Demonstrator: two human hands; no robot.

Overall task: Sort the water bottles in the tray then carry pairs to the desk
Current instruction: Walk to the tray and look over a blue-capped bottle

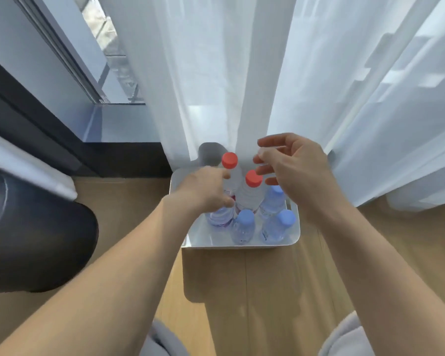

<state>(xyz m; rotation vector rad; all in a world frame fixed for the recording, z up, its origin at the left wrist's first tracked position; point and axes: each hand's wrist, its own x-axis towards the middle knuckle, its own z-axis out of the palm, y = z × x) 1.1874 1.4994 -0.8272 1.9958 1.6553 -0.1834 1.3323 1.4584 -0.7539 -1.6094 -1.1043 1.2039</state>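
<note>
A white tray sits on the wooden floor by the curtain and holds several water bottles. Two taller bottles have red caps: the far one and the near one. Shorter bottles with blue caps stand in front: one at the front middle, one at the front right, one at the right behind it. My left hand reaches into the tray with its fingers around the body of the far red-capped bottle. My right hand hovers above the near red cap, fingers spread, holding nothing.
White sheer curtains hang right behind the tray. A window frame and dark sill lie to the left. A dark rounded object stands on the floor at the left. Grey cloth shows at the bottom edge.
</note>
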